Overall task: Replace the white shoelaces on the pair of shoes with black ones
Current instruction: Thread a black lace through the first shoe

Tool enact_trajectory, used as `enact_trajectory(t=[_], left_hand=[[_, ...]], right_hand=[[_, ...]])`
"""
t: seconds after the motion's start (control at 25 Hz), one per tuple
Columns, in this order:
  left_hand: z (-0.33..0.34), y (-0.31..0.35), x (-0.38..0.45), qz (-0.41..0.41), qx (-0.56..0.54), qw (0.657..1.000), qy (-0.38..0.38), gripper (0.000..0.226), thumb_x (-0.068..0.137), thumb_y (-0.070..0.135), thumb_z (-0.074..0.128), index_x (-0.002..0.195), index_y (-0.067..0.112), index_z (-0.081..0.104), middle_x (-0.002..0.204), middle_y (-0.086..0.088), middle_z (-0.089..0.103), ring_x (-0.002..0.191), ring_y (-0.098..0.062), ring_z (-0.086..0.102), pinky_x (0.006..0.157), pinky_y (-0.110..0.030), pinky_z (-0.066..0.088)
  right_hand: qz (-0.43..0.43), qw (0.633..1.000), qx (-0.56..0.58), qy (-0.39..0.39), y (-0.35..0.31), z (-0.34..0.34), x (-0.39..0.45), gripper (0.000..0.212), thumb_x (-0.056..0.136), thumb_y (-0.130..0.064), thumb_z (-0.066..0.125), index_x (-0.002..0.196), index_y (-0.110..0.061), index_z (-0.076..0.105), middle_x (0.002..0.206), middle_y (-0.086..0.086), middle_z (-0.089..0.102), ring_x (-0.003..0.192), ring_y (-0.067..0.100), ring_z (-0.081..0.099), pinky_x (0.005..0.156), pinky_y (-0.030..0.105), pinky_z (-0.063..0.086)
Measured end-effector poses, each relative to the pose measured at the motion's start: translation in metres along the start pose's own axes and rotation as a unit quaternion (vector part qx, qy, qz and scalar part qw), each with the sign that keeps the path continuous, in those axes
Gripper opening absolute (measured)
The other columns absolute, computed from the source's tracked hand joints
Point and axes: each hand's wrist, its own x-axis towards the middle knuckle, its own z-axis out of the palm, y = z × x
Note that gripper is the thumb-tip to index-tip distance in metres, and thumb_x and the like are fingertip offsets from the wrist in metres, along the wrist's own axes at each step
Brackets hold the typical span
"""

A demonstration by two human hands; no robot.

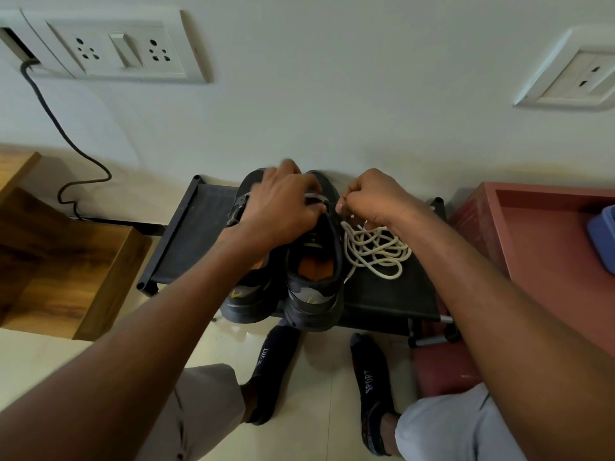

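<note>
The left hand (279, 207) rests curled over the tongue and eyelets of the right-side shoe (316, 261), steadying it; what it pinches cannot be told. The right hand (369, 197) pinches a white lace (376, 247) end, the rest piled on the black bench (392, 294) just beside the shoe. Recommended: brace the shoe, draw the lace straight out — one eyelet at a time. No black lace is visible. Both socks (369, 380) read "SPORT".
</note>
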Motion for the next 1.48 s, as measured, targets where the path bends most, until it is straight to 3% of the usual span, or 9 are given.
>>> enact_trajectory(t=[0.12, 0.32, 0.44, 0.68, 0.88, 1.12, 1.24, 1.36, 1.48], left_hand=[[-0.010, -0.001, 0.002, 0.013, -0.041, 0.999, 0.021, 0.028, 0.102, 0.027, 0.059, 0.128, 0.026, 0.070, 0.139, 0.000, 0.060, 0.126, -0.023, 0.056, 0.105, -0.044, 0.047], [-0.022, 0.001, 0.003, 0.037, -0.357, 0.925, -0.126, 0.021, 0.103, 0.023, 0.065, 0.121, 0.018, 0.074, 0.113, 0.001, 0.078, 0.112, -0.010, 0.071, 0.105, -0.033, 0.052], [-0.024, 0.007, 0.011, 0.062, -0.444, 0.892, -0.062, 0.016, 0.102, 0.019, 0.066, 0.105, 0.009, 0.078, 0.095, -0.013, 0.078, 0.094, -0.021, 0.074, 0.090, -0.032, 0.056], [-0.051, 0.012, 0.018, 0.060, -0.728, 0.676, 0.099, 0.021, 0.110, 0.017, 0.051, 0.114, 0.006, 0.068, 0.090, -0.008, 0.069, 0.095, -0.026, 0.069, 0.082, -0.032, 0.055], [-0.046, -0.009, 0.014, -0.007, -0.510, 0.857, 0.071, 0.037, 0.105, 0.040, 0.060, 0.118, 0.008, 0.073, 0.105, -0.008, 0.078, 0.060, -0.019, 0.058, 0.056, -0.029, 0.042], [-0.047, 0.005, 0.006, 0.049, -0.346, 0.937, -0.022, 0.028, 0.094, 0.038, 0.076, 0.080, 0.013, 0.078, 0.063, -0.011, 0.066, 0.049, -0.013, 0.044, 0.050, -0.022, 0.036], [-0.053, 0.004, 0.007, 0.052, -0.472, 0.879, 0.039, 0.030, 0.103, 0.034, 0.064, 0.086, 0.013, 0.077, 0.053, -0.008, 0.046, 0.048, -0.016, 0.036, 0.050, -0.024, 0.030], [-0.069, -0.001, 0.009, 0.041, -0.632, 0.768, 0.090, 0.041, 0.111, 0.040, 0.045, 0.089, 0.014, 0.068, 0.054, -0.001, 0.035, 0.052, -0.015, 0.025, 0.054, -0.031, 0.021], [-0.072, -0.001, 0.004, 0.047, -0.624, 0.775, 0.089, 0.047, 0.112, 0.044, 0.040, 0.085, 0.013, 0.064, 0.056, -0.001, 0.036, 0.053, -0.016, 0.027, 0.055, -0.033, 0.021]], right_hand=[[-0.021, 0.990, 0.126, 0.054, -0.011, -0.007, -0.003, 0.009, 0.090, -0.012, 0.065, 0.086, -0.013, 0.073, 0.094, 0.010, 0.079, 0.096, 0.030, 0.076, 0.075, 0.040, 0.057], [-0.169, 0.854, 0.478, 0.117, -0.033, -0.028, -0.015, 0.008, 0.097, -0.024, 0.070, 0.091, -0.030, 0.070, 0.104, -0.011, 0.070, 0.106, 0.012, 0.061, 0.085, 0.038, 0.046], [-0.178, 0.876, 0.434, 0.111, -0.031, -0.026, -0.013, 0.005, 0.100, -0.029, 0.067, 0.100, -0.031, 0.071, 0.110, -0.012, 0.069, 0.107, 0.011, 0.061, 0.082, 0.032, 0.045], [-0.181, 0.980, 0.000, -0.079, -0.012, -0.006, -0.011, 0.017, 0.097, -0.011, 0.069, 0.098, -0.021, 0.082, 0.099, -0.009, 0.079, 0.100, 0.003, 0.070, 0.093, 0.026, 0.050], [-0.250, 0.915, 0.286, 0.138, -0.029, -0.026, -0.016, 0.020, 0.100, -0.004, 0.062, 0.111, -0.010, 0.077, 0.089, 0.004, 0.081, 0.076, 0.019, 0.075, 0.064, 0.022, 0.051], [-0.309, 0.881, 0.225, 0.277, -0.030, -0.013, -0.016, 0.015, 0.089, -0.012, 0.077, 0.099, -0.008, 0.067, 0.075, -0.003, 0.077, 0.072, 0.015, 0.075, 0.076, 0.035, 0.061], [-0.290, 0.900, 0.244, 0.213, -0.024, -0.020, -0.009, 0.013, 0.085, -0.013, 0.083, 0.093, -0.016, 0.074, 0.085, -0.003, 0.077, 0.081, 0.011, 0.075, 0.080, 0.033, 0.061], [-0.195, 0.975, 0.083, -0.064, -0.012, -0.014, -0.010, 0.013, 0.089, -0.019, 0.083, 0.101, -0.022, 0.079, 0.097, -0.007, 0.078, 0.087, -0.002, 0.071, 0.081, 0.021, 0.054], [-0.169, 0.984, 0.006, -0.049, -0.007, 0.004, -0.005, 0.020, 0.085, -0.025, 0.086, 0.099, -0.023, 0.072, 0.096, -0.003, 0.073, 0.089, 0.010, 0.070, 0.082, 0.028, 0.055]])
